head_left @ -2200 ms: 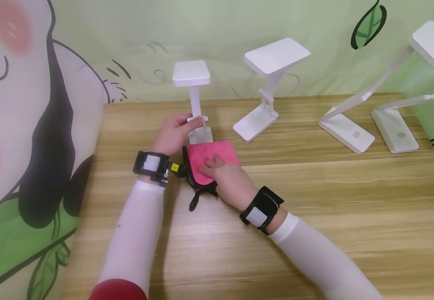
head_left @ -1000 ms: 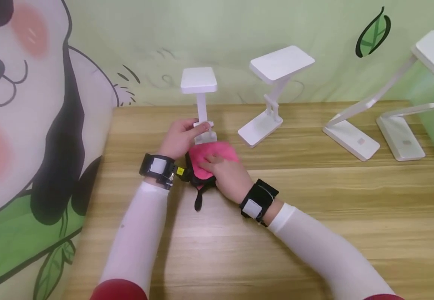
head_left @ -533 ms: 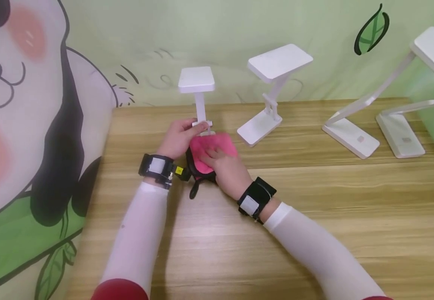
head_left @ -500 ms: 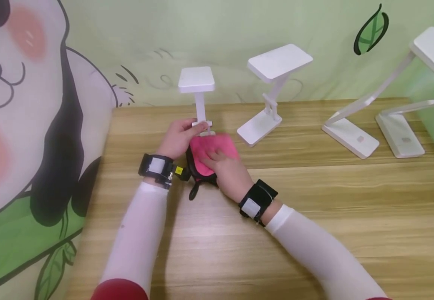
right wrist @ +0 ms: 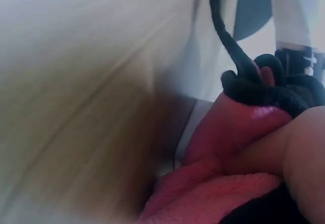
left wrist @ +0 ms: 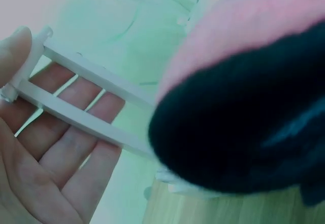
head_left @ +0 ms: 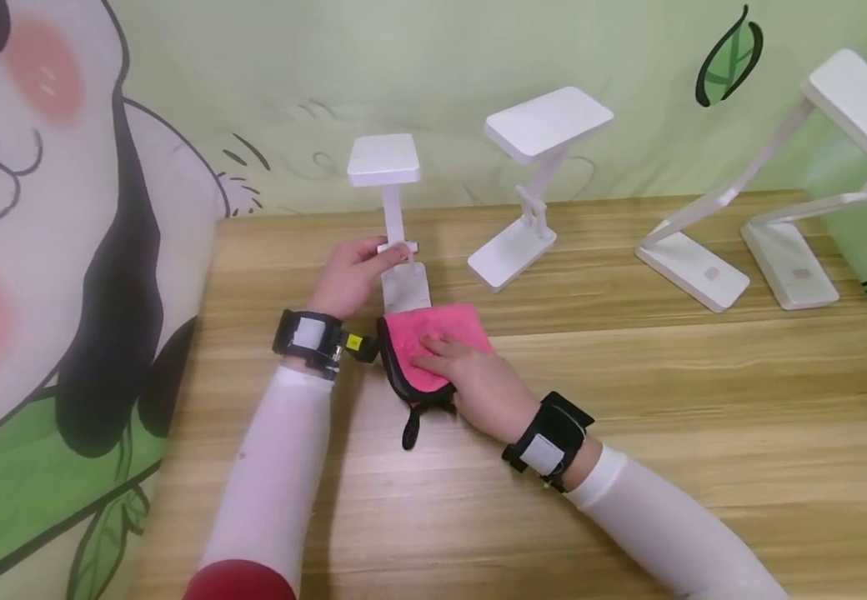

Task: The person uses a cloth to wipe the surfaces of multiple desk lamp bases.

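The head view is bright, glare on the tabletop (head_left: pixel 433 500) — both wrist views look blurrier.

You work at a wood-grain table (head_left: pixel 704 400) backed by a pale green wall (head_left: pixel 291 75) bearing a cartoon panda (head_left: pixel 66 233) and leaves (head_left: pixel 729 62), four lamps (head_left: pixel 549 123) toward its far side; the decor suits a child's room, though whether home or staged set cannot be told.

Three further lamps (head_left: pixel 692 271); panda mural (head_left: pixel 66 208), apparently
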`<state>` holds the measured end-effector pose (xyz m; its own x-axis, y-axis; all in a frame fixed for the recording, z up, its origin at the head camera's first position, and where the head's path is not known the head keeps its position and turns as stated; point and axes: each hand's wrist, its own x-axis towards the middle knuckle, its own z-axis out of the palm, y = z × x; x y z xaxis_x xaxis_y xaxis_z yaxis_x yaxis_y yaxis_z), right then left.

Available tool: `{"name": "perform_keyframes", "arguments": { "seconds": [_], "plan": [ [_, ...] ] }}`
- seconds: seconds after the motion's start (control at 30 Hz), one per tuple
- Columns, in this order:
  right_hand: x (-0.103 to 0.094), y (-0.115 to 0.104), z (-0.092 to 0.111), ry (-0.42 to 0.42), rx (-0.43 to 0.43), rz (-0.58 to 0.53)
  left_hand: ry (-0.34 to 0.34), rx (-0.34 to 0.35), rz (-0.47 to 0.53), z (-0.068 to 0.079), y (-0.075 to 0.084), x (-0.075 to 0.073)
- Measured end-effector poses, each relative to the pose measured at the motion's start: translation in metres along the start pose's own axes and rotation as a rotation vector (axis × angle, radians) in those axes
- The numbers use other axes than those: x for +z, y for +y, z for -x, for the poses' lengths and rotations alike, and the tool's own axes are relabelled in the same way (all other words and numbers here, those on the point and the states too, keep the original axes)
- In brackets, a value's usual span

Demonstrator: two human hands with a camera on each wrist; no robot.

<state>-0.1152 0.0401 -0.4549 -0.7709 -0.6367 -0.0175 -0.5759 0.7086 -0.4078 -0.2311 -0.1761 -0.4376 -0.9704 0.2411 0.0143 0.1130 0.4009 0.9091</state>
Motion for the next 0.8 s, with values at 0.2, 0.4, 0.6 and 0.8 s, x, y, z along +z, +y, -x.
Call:
{"name": "perform_keyframes", "arguments": {
  "seconds": [0.2, 0.4, 0.6, 0.8],
  "plan": [
    [-0.021, 0.002, 0.005, 0.127, 0.025, -0.052, 0.009, 0.061, 0.050, 0.002, 0.004, 0.001],
    [-0.044, 0.006, 0.014, 0.263, 0.010, -0.082, 0.085, 0.069, 0.027, 0.006, 0.002, -0.014],
    [-0.054, 0.008, 0.020, 0.296, 0.005, -0.095, 0.193, -0.012, 0.011, 0.009, -0.009, -0.049],
    [-0.054, 0.005, 0.022, 0.273, -0.026, -0.113, 0.311, -0.097, 0.034, 0.014, -0.018, -0.082]
  ]
}}
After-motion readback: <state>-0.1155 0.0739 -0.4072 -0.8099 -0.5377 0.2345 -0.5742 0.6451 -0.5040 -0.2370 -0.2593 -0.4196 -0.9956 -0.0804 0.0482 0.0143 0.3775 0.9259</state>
